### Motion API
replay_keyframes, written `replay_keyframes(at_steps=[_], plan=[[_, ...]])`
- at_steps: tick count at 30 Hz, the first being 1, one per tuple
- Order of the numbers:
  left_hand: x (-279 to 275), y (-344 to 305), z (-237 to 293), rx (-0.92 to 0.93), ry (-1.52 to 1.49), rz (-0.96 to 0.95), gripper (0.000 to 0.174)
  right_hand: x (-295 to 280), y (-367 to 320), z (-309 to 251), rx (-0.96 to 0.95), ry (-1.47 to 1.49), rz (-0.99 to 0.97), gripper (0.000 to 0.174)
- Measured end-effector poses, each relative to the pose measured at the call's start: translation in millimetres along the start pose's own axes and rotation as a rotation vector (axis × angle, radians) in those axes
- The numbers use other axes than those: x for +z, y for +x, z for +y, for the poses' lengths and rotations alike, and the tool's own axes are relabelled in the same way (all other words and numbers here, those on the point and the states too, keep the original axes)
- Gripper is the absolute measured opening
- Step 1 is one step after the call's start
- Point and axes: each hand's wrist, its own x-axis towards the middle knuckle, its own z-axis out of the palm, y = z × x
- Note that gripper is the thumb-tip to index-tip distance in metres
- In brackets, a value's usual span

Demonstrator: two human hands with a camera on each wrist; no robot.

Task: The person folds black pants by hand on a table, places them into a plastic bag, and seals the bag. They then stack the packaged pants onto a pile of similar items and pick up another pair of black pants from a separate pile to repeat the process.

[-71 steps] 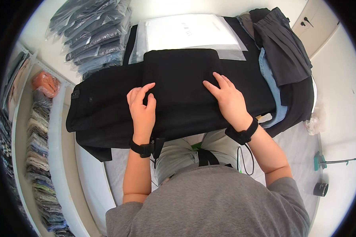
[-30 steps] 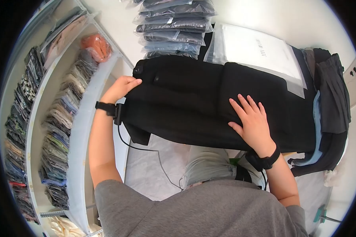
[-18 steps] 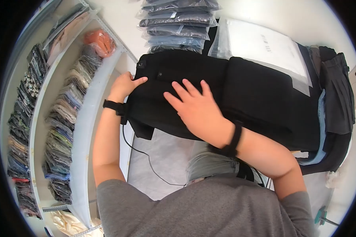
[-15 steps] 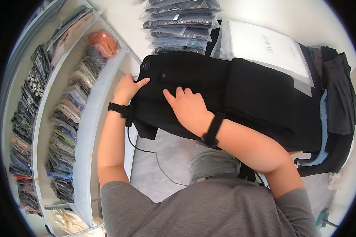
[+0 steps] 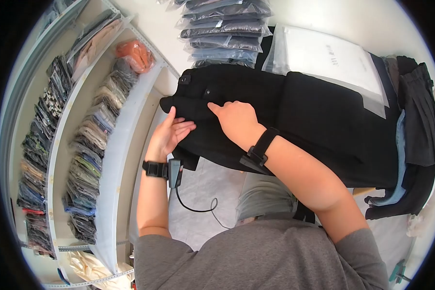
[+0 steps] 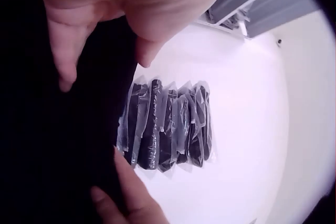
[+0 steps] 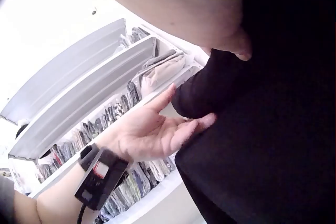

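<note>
Folded black trousers (image 5: 319,116) lie across the table in the head view, with their waist end to the left and a strip turned up along the near edge there. My left hand (image 5: 166,137) is at that turned strip, palm up, its thumb at the strip's end and its fingers fairly straight against the cloth; the right wrist view shows this left hand (image 7: 149,134) too. Farther right, my right hand (image 5: 238,121) pinches the strip's edge, index finger forward. The left wrist view shows the right hand's fingers (image 6: 131,187) at the cloth edge.
Bagged garments (image 5: 224,31) are stacked behind the trousers. White plastic bags (image 5: 331,60) lie at the back, and dark grey clothing (image 5: 418,116) hangs over the right end. Shelves of packed clothes (image 5: 82,140) stand on the left. A cable (image 5: 193,209) hangs from the left wrist.
The right hand has moved left from the folded part to near the waist. The left hand has turned palm up, and the near edge there is now turned up. The view has swung left.
</note>
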Motion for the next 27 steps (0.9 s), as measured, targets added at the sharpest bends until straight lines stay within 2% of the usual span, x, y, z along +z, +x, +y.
replay_keyframes(at_steps=[1, 2, 4, 5, 7, 8, 9, 10, 11, 12, 14, 16, 18, 20, 21, 22, 24, 25, 27], plan=[[-8.5, 20.5, -3.5, -0.017, -0.096, -0.041, 0.059, -2.1, 0.1, -1.1, 0.006, -0.003, -0.014, 0.045], [-3.6, 27.1, -0.9, -0.012, -0.095, -0.048, 0.059, -2.6, -1.4, -3.1, 0.009, -0.009, -0.008, 0.045], [9.6, 39.1, 2.9, 0.022, -0.27, -0.079, 0.047, -2.8, -9.8, -12.5, -0.015, -0.069, -0.034, 0.048], [15.4, 44.1, 3.2, 0.025, -0.269, -0.093, 0.047, -7.7, -13.4, -19.2, -0.031, -0.102, -0.105, 0.052], [24.8, 50.7, -2.8, 0.047, -0.372, 0.032, 0.036, 12.8, -23.6, -33.7, 0.005, -0.272, -0.094, 0.058], [23.2, 56.3, -7.8, 0.042, -0.37, 0.023, 0.036, 9.8, -26.5, -38.6, 0.003, -0.329, -0.118, 0.06], [17.8, 63.7, -12.1, 0.049, -0.352, 0.088, 0.032, 6.6, -27.7, -41.3, 0.026, -0.281, -0.204, 0.065], [18.5, 67.2, -13.9, 0.053, -0.33, 0.149, 0.029, -0.1, -30.8, -38.0, 0.043, -0.285, -0.205, 0.065], [24.8, 63.2, -12.5, 0.081, -0.304, 0.216, 0.027, -7.1, -34.2, -32.4, 0.019, -0.142, -0.195, 0.066], [17.9, 73.7, -16.8, 0.117, -0.313, 0.191, 0.027, -15.0, -38.7, -26.8, -0.006, 0.0, -0.184, 0.066], [32.2, 58.1, -6.8, 0.212, -0.284, 0.246, 0.028, -51.0, -58.6, -10.1, -0.063, 0.03, 0.127, 0.061], [27.5, 66.4, -2.5, 0.315, -0.208, 0.302, 0.028, -104.9, -79.2, 12.5, 0.029, 0.058, 0.094, 0.058], [44.4, 49.4, 14.1, 0.434, -0.155, 0.333, 0.027, -109.3, -105.9, 35.2, 0.186, -0.101, 0.148, 0.059], [65.2, 30.0, 33.1, 0.485, -0.096, 0.388, 0.027, -81.0, -137.2, 61.6, 0.178, -0.146, -0.031, 0.064], [68.7, 25.7, 42.4, 0.519, -0.065, 0.353, 0.027, -75.8, -145.8, 66.6, 0.181, -0.148, -0.034, 0.064], [81.3, 19.0, 50.0, 0.649, -0.182, 0.236, 0.028, -72.5, -153.2, 70.1, 0.128, -0.137, -0.014, 0.065], [112.0, -3.0, 66.3, 0.86, -0.207, 0.131, 0.032, -71.4, -160.1, 74.4, 0.079, -0.13, 0.008, 0.066], [126.9, -15.1, 72.3, 0.859, -0.207, 0.122, 0.032, -71.9, -159.7, 75.9, 0.079, -0.091, -0.009, 0.068], [157.4, -35.6, 82.2, 1.034, -0.007, 0.119, 0.032, -72.3, -159.4, 76.5, 0.079, -0.038, -0.012, 0.067]])
